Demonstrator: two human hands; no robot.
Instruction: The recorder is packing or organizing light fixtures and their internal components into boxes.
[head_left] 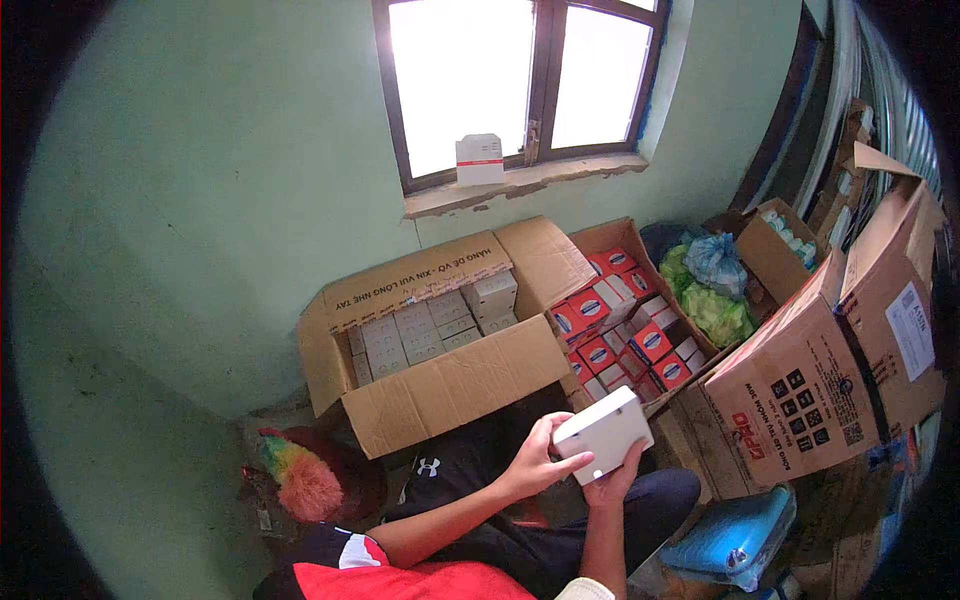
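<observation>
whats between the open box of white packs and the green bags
In the head view, an open carton of red and white boxes lies between them.

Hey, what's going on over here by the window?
A person is holding a white box in both hands, the left hand at one side and the right hand at the other. In front stands an open carton with rows of pale boxes inside. Beside it, another carton holds red-and-white boxes. A white packet with a red stripe stands on the windowsill.
</observation>
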